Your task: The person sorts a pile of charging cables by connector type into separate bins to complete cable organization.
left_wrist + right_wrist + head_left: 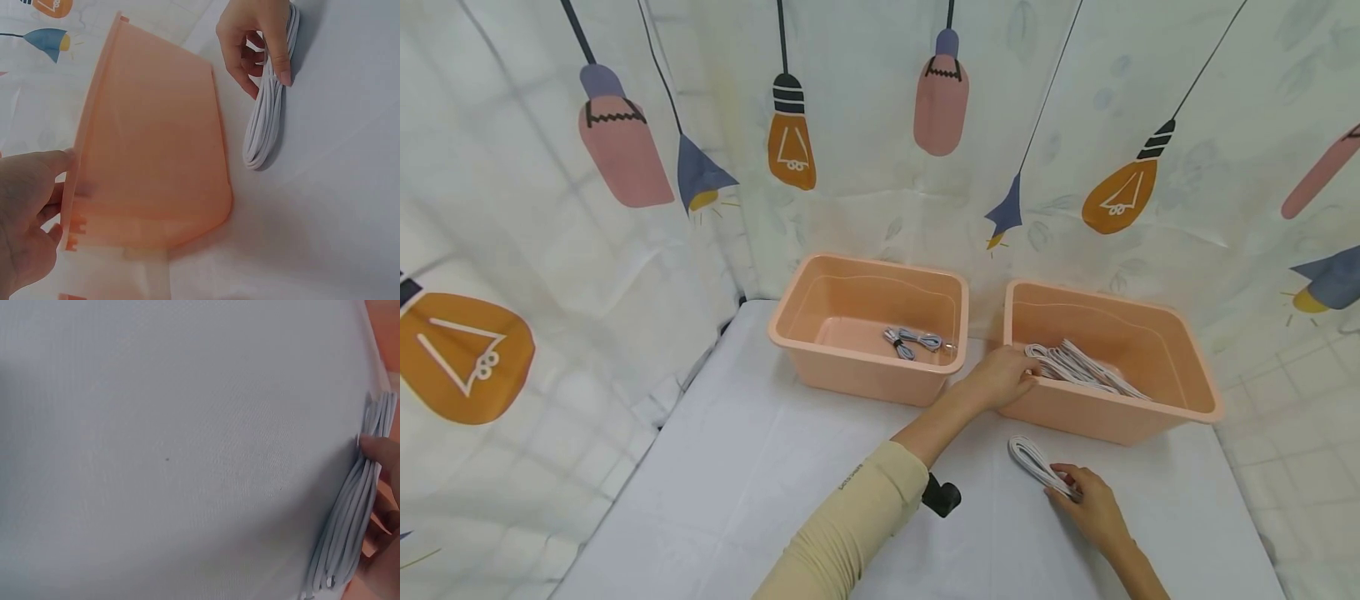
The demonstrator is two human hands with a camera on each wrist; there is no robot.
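My left hand (1006, 379) grips the rim of the right peach plastic bin (1097, 412) at its near left corner; in the left wrist view the thumb lies over the rim (84, 119). Inside that bin are several long bundles of white cable (1086, 367). In front of it, low over the white tabletop, my right hand (1097, 510) pinches a folded bundle of white cable (1032, 457) by one end. The right wrist view has the thumb across the strands of this cable bundle (347, 519), with the other fingers behind it.
A second peach bin (857, 367) stands to the left, with small grey cable coils (917, 340) inside. A black object (942, 496) shows beside the left sleeve. Behind both bins hangs a lamp-patterned curtain (880, 217), and another covers the left side.
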